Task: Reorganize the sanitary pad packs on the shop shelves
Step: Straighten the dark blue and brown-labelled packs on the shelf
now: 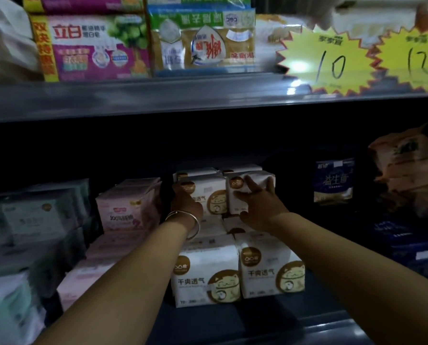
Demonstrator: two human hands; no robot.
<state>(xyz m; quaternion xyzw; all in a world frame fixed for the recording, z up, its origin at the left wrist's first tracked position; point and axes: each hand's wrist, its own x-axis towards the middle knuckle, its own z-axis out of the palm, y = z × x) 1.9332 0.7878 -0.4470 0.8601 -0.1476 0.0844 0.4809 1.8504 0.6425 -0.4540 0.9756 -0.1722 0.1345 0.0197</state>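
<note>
Deep on the dim lower shelf [332, 322], my left hand [185, 202] grips one white-and-gold cat-printed pad pack [208, 195]; my right hand [260, 205] clasps its neighbouring white-and-gold pack [255, 185], both atop the stack.

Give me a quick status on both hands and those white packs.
Left hand grips upper-left white pack. Right hand grips tilted upper-right white pack. Pink packs close beside left hand.
</note>
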